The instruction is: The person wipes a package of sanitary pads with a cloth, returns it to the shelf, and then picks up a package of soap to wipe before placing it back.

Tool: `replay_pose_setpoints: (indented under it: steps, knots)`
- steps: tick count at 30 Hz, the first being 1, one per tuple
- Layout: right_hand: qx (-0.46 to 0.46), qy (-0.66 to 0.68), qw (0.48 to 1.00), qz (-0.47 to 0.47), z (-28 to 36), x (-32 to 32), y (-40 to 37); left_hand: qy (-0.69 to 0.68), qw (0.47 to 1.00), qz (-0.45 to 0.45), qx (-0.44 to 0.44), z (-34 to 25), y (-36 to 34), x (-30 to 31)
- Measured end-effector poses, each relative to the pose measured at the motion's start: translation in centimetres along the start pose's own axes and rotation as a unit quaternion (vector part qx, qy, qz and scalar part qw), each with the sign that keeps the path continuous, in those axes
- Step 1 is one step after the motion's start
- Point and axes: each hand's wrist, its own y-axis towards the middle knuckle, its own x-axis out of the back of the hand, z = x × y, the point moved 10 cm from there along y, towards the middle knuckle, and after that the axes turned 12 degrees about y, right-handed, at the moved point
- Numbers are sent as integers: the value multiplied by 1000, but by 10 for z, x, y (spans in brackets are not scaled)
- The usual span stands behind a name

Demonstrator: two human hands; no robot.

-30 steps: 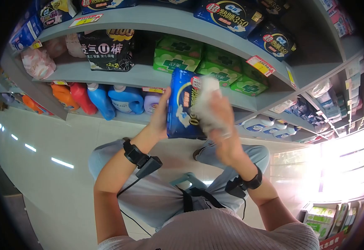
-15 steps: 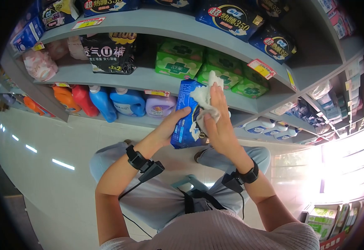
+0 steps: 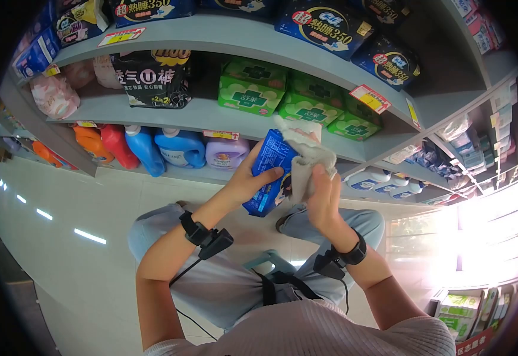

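Observation:
My left hand [image 3: 252,178] grips a dark blue sanitary pad pack [image 3: 266,193] by its left side, thumb lying across the front. The pack is tilted and held in front of the lower shelves. A crumpled whitish cloth [image 3: 307,160] drapes over the pack's right side and hides much of its printed face. My right hand [image 3: 325,199] is closed on the cloth's lower right part, with the fingers pointing up. Both wrists wear black straps with small devices.
Green boxes [image 3: 312,102] stand on the middle shelf behind the pack, beside a black pack [image 3: 155,80]. Laundry bottles [image 3: 178,147] line the bottom shelf. More dark blue pads packs [image 3: 324,29] sit above. A shelf edge [image 3: 211,126] runs close behind my hands.
My right hand has moved right and down, from flat against the pack to holding the cloth at its right edge. The pack has tilted clockwise.

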Motion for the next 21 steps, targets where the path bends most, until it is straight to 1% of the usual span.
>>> replay_pose_setpoints:
  steps: [1,3,4,5,6,8,9,11,12,13,15,16,17,18,19,20,21]
  knots:
    - [64,-25,997,47,13,-13,-1,0,1000,-1,0,0,0,0]
    - [69,1,996,53,16,-16,1,44,998,-29,-45,-9,-1,5]
    - [110,-33,990,84,24,-20,2,44,998,-30,-45,-8,-1,7]
    - [151,-66,980,114,30,-24,1,65,995,-34,-68,-11,-2,10]
    - [151,-66,980,114,29,-20,3,85,992,-37,-90,-14,-3,11]
    - [185,-91,971,124,29,-16,2,82,992,-30,-92,-15,-5,9]
    - [185,-92,971,124,23,-12,2,79,992,-24,-93,-16,-6,8]
    - [65,-63,996,19,-6,19,9,69,993,-15,-93,-19,-7,7]
    - [22,-84,996,-18,-12,31,9,59,994,-5,-92,-19,-7,7]
    - [23,-82,996,-17,-13,35,11,60,994,-7,-92,-19,-7,7]
    - [38,-159,985,-50,-12,49,18,57,996,-2,-69,-11,-6,6]
    - [-25,-165,983,-73,-24,61,21,57,996,-1,-68,-8,-4,4]
    - [-24,-165,983,-73,-22,61,24,71,992,12,-103,-13,-3,0]
    - [-59,-95,988,-103,-21,66,26,85,986,25,-138,-19,-2,-4]
    - [-93,-25,986,-132,-25,69,26,85,986,26,-140,-21,-1,-5]
    - [-148,-60,980,-122,-40,76,24,93,985,26,-140,-22,0,-5]
    - [-147,-61,980,-122,-39,70,22,101,985,27,-140,-23,1,-6]
